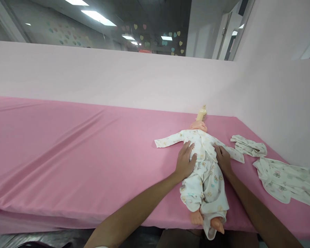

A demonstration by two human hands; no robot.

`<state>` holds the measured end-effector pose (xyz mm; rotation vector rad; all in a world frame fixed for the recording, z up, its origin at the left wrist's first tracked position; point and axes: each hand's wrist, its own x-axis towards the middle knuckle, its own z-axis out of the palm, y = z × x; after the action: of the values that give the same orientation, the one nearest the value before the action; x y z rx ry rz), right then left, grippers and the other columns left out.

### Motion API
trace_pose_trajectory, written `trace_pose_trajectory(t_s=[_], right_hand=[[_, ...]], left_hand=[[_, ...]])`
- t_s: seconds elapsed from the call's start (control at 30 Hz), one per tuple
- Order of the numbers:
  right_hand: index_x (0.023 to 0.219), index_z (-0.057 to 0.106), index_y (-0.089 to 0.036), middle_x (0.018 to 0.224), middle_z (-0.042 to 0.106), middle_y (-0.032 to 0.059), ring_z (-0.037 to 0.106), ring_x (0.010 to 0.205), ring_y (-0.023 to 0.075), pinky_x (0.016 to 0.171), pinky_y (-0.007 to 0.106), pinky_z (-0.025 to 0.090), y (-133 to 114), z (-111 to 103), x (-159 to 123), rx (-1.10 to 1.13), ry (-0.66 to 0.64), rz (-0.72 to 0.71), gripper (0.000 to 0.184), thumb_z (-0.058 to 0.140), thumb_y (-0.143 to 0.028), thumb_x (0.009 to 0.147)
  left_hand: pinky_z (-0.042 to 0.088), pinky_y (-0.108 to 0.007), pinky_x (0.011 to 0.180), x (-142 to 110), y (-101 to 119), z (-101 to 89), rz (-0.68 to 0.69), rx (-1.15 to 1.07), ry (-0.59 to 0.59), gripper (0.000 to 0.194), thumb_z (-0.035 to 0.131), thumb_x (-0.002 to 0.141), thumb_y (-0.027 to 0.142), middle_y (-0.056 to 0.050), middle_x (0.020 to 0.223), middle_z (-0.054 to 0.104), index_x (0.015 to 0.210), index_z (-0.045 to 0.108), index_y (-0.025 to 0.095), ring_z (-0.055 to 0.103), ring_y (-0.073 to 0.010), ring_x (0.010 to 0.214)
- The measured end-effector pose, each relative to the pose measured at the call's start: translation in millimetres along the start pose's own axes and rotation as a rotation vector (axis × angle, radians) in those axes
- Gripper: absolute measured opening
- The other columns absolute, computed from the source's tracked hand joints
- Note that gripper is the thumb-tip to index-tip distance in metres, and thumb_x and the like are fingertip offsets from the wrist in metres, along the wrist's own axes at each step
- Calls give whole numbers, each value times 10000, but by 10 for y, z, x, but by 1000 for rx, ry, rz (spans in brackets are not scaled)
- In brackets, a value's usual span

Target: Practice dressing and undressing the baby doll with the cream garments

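Observation:
A baby doll (205, 165) in a white printed sleepsuit lies on its back on the pink table (80, 148), head away from me, bare feet at the near edge. My left hand (185, 161) rests flat on the doll's left side, fingers stretched out over the chest. My right hand (223, 158) lies against the doll's right side at the armpit, fingers flat on the cloth. Neither hand grips anything. A baby bottle (202, 114) stands just behind the doll's head.
To the right lie a small folded white garment (248, 146) and a larger white printed garment (286, 179). A pale pink wall (144, 75) runs behind and along the right side of the table.

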<state>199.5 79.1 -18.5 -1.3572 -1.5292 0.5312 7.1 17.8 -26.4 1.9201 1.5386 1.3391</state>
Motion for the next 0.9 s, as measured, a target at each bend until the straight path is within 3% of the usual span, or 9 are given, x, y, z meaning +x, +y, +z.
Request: trace_pose_trajectory(t_s=[0.53,0.9], right_hand=[[656,502,-192,679,560,12,476,692,174,641,288,352,78,16,28,7,10,-17,488,393,-622,861],[698,567,-183,746,629,37,515,740,198,675,303,373,82,-6,28,51,16,46,549,373,-671,859]], left_hand=[[285,-477,1161,-3,-27,36,32,33,35,466,392,949,371,-59,1523,346,1394,443,246,275,-238,1424],[231,-482,1180,28,38,-15,-4,57,-48,490,393,939,347,-72,1543,301,1409,418,211,231,-236,1441]])
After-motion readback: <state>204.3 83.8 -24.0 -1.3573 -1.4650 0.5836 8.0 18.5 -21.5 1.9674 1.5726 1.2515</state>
